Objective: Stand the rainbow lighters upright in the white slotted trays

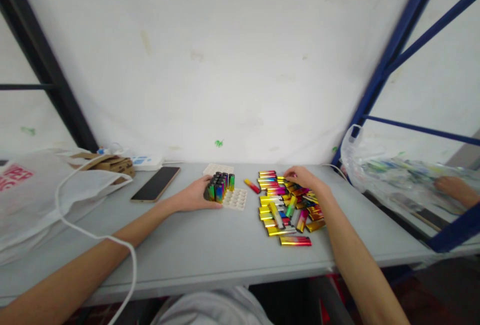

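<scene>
A white tray with round holes lies on the grey table. Several shiny coloured sticks stand upright in its left part. My left hand rests against the tray's left side, fingers curled round the standing sticks. To the right lies a loose pile of flat metallic gold, pink and multicoloured sticks. My right hand sits on the far side of that pile, fingers bent down onto the sticks. One red and yellow stick lies alone between tray and pile.
A phone lies face up left of the tray, with a second white tray behind. A white bag with cord and brown cardboard fill the left. A clear plastic bag and another person's hand are at right, beyond a blue frame.
</scene>
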